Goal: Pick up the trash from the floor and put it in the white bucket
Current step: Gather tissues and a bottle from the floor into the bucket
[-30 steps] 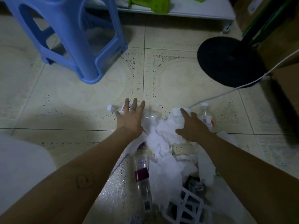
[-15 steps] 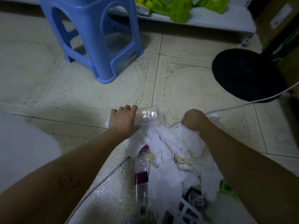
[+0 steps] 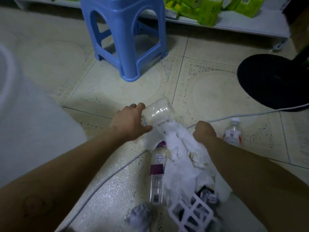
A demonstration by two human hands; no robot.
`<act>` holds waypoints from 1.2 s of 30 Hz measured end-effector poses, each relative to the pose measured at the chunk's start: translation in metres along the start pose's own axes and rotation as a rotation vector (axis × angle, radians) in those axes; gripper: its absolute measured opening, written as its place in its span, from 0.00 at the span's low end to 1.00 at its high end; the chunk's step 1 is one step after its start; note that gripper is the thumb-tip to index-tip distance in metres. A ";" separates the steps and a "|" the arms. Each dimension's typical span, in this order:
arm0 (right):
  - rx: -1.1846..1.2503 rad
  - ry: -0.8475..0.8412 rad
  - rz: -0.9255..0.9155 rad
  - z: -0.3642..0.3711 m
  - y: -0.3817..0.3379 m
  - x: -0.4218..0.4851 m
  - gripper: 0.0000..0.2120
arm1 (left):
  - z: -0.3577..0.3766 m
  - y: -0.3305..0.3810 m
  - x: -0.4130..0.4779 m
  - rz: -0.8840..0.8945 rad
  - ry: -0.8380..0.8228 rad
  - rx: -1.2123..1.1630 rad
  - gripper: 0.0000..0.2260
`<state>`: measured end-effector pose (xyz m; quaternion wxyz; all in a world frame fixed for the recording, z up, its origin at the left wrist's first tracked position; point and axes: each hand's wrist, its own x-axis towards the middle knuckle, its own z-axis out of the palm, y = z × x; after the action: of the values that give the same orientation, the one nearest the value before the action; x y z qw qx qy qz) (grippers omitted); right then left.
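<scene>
- Two hands are engaged: the left hand (image 3: 128, 121) is curled round a clear bottle (image 3: 158, 112), and the right hand (image 3: 204, 131) is clenched in white tissue (image 3: 175, 138).
- Trailing tissue could be shed, or the white cable (image 3: 234, 114) snagged, if it is lifted hastily.
- What is taken for the white bucket (image 3: 7, 69) is seen far left.
- Patterned floor (image 3: 209, 91) tiles and a blue stool (image 3: 128, 39) are seen.

Blue stool (image 3: 127, 39), speckled cream floor tiles (image 3: 209, 91)
</scene>
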<state>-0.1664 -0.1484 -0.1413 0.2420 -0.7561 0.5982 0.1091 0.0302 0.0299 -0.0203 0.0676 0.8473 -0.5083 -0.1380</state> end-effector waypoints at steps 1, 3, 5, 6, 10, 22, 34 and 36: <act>0.043 0.001 -0.046 -0.005 0.000 -0.004 0.13 | 0.003 0.004 -0.003 -0.007 -0.018 -0.009 0.31; 0.175 -0.004 -0.097 -0.021 -0.005 -0.010 0.11 | 0.012 0.014 -0.005 -0.019 -0.041 -0.031 0.32; 0.297 -0.051 -0.141 -0.040 -0.010 -0.014 0.12 | 0.020 0.023 0.000 -0.021 -0.029 -0.076 0.32; 0.331 -0.082 -0.172 -0.048 -0.012 -0.018 0.13 | 0.022 0.025 0.003 -0.023 -0.014 -0.104 0.33; 0.521 -0.138 -0.196 -0.080 -0.011 -0.035 0.05 | 0.016 0.025 0.005 -0.054 0.034 -0.173 0.34; 1.198 -0.084 -0.426 -0.178 -0.126 -0.120 0.09 | -0.154 0.001 -0.022 -0.019 0.409 -0.547 0.32; 1.278 -0.352 -0.944 -0.176 -0.322 -0.271 0.13 | -0.310 -0.139 -0.126 -0.302 0.611 -0.587 0.31; 1.107 -0.340 -1.055 -0.153 -0.348 -0.294 0.13 | -0.303 -0.171 -0.150 -0.441 0.566 -0.465 0.32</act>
<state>0.0713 0.0847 0.2060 0.6919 -0.6828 0.0819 -0.2199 0.1994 0.2350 0.2498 0.3628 0.9024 -0.2316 -0.0219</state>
